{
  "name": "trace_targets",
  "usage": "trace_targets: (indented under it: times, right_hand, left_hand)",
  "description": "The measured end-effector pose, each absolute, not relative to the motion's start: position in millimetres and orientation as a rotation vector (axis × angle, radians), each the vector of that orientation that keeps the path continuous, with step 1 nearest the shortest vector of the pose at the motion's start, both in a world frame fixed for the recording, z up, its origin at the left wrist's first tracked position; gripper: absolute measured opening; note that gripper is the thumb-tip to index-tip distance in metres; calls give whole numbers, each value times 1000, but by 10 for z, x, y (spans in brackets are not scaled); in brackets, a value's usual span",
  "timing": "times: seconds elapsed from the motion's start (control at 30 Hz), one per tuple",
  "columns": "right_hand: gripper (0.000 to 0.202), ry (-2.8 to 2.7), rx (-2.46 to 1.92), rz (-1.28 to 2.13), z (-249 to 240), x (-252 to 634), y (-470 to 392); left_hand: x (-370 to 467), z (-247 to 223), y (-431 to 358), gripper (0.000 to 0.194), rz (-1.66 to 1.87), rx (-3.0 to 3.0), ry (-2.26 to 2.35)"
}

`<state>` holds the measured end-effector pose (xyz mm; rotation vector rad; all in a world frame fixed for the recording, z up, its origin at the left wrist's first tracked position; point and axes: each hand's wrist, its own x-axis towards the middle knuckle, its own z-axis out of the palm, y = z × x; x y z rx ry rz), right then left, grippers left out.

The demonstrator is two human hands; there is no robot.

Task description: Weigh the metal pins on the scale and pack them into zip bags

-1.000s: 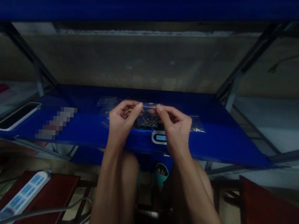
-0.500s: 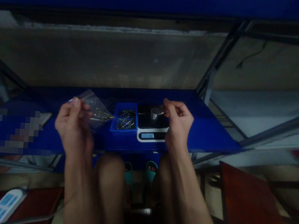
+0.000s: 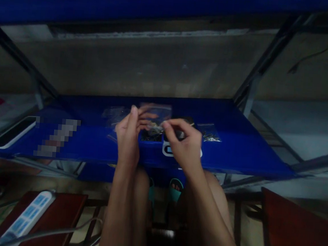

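Observation:
A clear zip bag (image 3: pixel 162 113) with small metal pieces in its lower part hangs between my hands. Its right lower edge is pinched by the thumb and fingertips of my right hand (image 3: pixel 186 142). From the left, my left hand (image 3: pixel 131 130) reaches to the bag with thumb raised and fingers stretched apart, touching or just behind it; blur hides the exact contact. Below them, a blue bin (image 3: pixel 153 142) of metal pins is partly covered. The digital scale (image 3: pixel 166 149) beside it is mostly behind my right hand.
Another clear bag of metal pins (image 3: pixel 210 136) lies right of the scale. Empty-looking clear bags (image 3: pixel 115 113) lie at left. A white-edged tablet-like device (image 3: pixel 14 132) rests on the blue tabletop (image 3: pixel 252 156). A power strip (image 3: pixel 29 213) sits on a wooden stool (image 3: pixel 66 210).
My hands have come together over the bin, bringing the bag from the left. My right hand has left the small cup on the scale and now grips the bag. The view has shifted left.

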<state>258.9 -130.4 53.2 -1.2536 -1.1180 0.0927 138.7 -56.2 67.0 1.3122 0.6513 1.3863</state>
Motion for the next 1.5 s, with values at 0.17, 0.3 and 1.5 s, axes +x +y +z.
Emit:
trace_targets:
  times: [0.17,0.3,1.5]
  right_hand:
    - [17,-532,-1328,-375,468,3196,-1447]
    - [19,-429,-1725,-425,353,3632,-1641]
    - [19,-2069,-1702,387,500,2812,-413]
  left_hand:
    - [1268,544,-401,31,1452,1556,935]
    - [1173,470,-286,30,1427,1465,985]
    - [1140,503,-275,24,1458,1231,1007]
